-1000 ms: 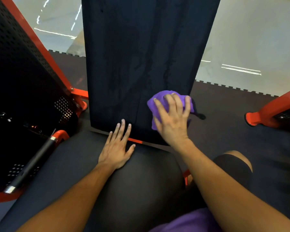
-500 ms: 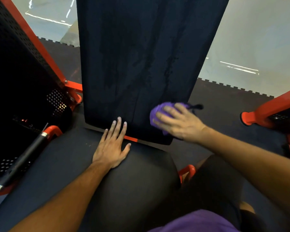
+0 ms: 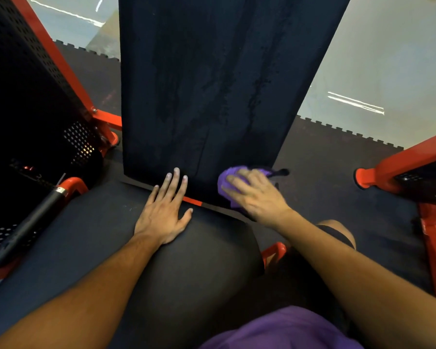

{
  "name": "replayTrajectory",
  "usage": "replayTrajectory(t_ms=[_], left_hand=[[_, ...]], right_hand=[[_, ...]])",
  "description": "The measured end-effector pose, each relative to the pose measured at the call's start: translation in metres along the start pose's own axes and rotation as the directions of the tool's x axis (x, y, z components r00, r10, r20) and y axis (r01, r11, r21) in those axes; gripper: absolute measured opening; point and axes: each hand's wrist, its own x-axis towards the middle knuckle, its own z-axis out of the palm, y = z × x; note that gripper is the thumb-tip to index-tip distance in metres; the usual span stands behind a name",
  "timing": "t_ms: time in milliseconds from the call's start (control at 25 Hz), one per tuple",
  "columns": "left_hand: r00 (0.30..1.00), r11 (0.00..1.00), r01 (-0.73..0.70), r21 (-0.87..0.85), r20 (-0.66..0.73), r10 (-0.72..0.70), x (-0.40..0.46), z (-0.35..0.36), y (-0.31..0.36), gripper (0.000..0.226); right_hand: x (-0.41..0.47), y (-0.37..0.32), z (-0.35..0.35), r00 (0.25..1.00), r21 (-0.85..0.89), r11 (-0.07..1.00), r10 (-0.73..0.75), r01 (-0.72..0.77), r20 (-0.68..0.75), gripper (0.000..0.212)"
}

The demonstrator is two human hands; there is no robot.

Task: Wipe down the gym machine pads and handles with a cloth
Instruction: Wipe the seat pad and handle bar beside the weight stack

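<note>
**Purple cloth pressed low on the back pad**

Purple crumpled cloth (image 3: pixel 226 183) sits against the lower right corner of the tall black upholstered back pad (image 3: pixel 212 84), bunched under the right hand (image 3: pixel 256 195). That hand's grip is clamped on the cloth: the fingers curl over it and press it to the pad, knuckles pointing left, with a dark tag or strap end poking out past the pad's edge. Wet streaks run down the pad's face.

The left hand (image 3: pixel 165 212) lies flat, its grip apart and holding nothing; the palm rests on the rounded black seat pad (image 3: pixel 199 268) and the straight fingertips reach the foot of the back pad. A thin strip of red frame shows between the two pads, just beside the left thumb.

A black-gripped handle bar with a chrome collar (image 3: pixel 28 222) angles along the left side, before a black perforated metal shroud (image 3: pixel 23 96) edged in red. A red frame leg (image 3: pixel 400 167) stands on the dark rubber floor mat (image 3: pixel 325 172) at right.
</note>
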Motion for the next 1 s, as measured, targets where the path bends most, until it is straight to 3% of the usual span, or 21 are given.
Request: replayTrajectory(t_ms=[120, 240, 320, 440, 520, 560, 680, 800, 880, 1000], left_hand=[[1.000, 1.000, 0.000, 0.008, 0.004, 0.000, 0.000, 0.000, -0.001, 0.088], [1.000, 1.000, -0.002, 0.007, 0.012, 0.002, 0.001, -0.001, 0.000, 0.088], [1.000, 1.000, 0.004, -0.002, 0.024, -0.004, 0.002, -0.002, 0.002, 0.088], [1.000, 1.000, 0.008, -0.005, 0.027, -0.007, 0.001, -0.005, 0.001, 0.091], [0.999, 1.000, 0.017, -0.013, 0.031, -0.017, -0.001, -0.008, 0.002, 0.091], [0.999, 1.000, 0.016, -0.027, 0.029, -0.015, -0.001, -0.008, 0.003, 0.091], [0.998, 0.999, 0.003, -0.051, 0.064, 0.000, -0.002, -0.014, 0.001, 0.091], [0.991, 0.998, 0.003, 0.061, 0.137, -0.011, -0.030, -0.027, -0.025, 0.086], [0.986, 0.995, 0.058, 0.087, 0.149, -0.070, -0.058, -0.031, -0.042, 0.082], [0.988, 0.991, 0.094, 0.095, 0.115, -0.105, -0.067, -0.032, -0.048, 0.078]], right_hand=[[0.020, 0.033, -0.040, 0.909, 0.084, 0.947, 0.321, -0.310, -0.267, 0.036], [0.018, 0.033, -0.040, 0.788, 0.179, 0.874, 0.485, -0.452, -0.379, 0.036], [0.004, 0.013, -0.017, 0.824, 0.173, 0.886, 0.464, -0.431, -0.326, 0.034], [-0.030, -0.019, 0.018, 0.980, 0.104, 0.975, 0.198, -0.194, -0.030, 0.036], [-0.034, -0.024, 0.010, 0.981, 0.106, 0.986, 0.108, -0.126, 0.162, 0.048], [-0.028, -0.024, 0.001, 0.976, 0.129, 0.981, 0.123, -0.147, 0.178, 0.053], [0.012, -0.021, -0.044, 0.983, 0.180, 0.969, 0.178, -0.168, -0.043, 0.043], [0.061, 0.006, -0.079, 0.935, 0.119, 0.973, 0.222, -0.195, -0.277, 0.041], [0.086, 0.021, -0.079, 0.918, 0.045, 0.964, 0.262, -0.261, -0.299, 0.039], [0.130, 0.017, -0.051, 0.949, -0.072, 0.971, 0.207, -0.230, -0.239, 0.039]])
